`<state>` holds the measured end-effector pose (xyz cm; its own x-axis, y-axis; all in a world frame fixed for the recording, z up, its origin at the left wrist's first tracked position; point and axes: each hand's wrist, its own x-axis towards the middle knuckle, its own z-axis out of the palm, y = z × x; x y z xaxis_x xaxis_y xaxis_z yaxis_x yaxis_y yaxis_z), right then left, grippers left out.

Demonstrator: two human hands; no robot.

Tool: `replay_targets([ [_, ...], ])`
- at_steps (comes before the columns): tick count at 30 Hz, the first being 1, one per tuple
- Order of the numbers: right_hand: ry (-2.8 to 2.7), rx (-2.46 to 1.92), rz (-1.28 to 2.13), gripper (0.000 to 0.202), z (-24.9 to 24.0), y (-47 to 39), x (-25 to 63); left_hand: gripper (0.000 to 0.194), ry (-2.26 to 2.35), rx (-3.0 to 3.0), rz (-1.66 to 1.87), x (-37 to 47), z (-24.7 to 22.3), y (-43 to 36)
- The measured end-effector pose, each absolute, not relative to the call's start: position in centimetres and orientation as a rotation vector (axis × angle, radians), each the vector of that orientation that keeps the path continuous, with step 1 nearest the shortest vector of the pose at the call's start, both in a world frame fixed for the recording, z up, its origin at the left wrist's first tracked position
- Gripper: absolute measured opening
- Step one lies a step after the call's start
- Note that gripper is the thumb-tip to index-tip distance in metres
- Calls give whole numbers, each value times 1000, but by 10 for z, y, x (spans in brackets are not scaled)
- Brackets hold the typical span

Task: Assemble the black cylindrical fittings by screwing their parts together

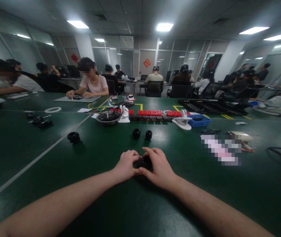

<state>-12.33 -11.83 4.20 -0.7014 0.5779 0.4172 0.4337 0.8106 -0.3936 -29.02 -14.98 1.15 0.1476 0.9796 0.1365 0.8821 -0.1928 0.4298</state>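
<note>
My left hand [127, 166] and my right hand [159, 167] meet just above the green table in the lower middle of the view. Between their curved fingers is a small black ring-shaped part [147, 160], largely covered by the fingers. Both hands are closed around it, thumbs touching in front. Just beyond stand two similar black round parts, a left one [136, 133] and a smaller right one [148, 135]. Another black round part [73, 137] sits farther left, past the pale line on the table.
Across the table lie a row of red power sockets [150, 113], a white clip stand [182, 121], a blue bin [199, 121] and a dark round tray [108, 117]. Black parts [42, 121] and a white ring [52, 109] lie left. A person in pink [94, 82] works opposite.
</note>
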Motion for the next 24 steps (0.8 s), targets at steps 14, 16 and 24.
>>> replay_targets([
  [14,-2606,-481,346,54,48,-131,-129,34,1848,2157,635,-287,9,-149],
  [16,-2598,-481,358,52,49,-132,-127,33,1836,2158,637,-287,10,-149],
  [24,-2535,-421,335,47,46,-133,-117,36,1826,2155,627,-287,12,-151],
])
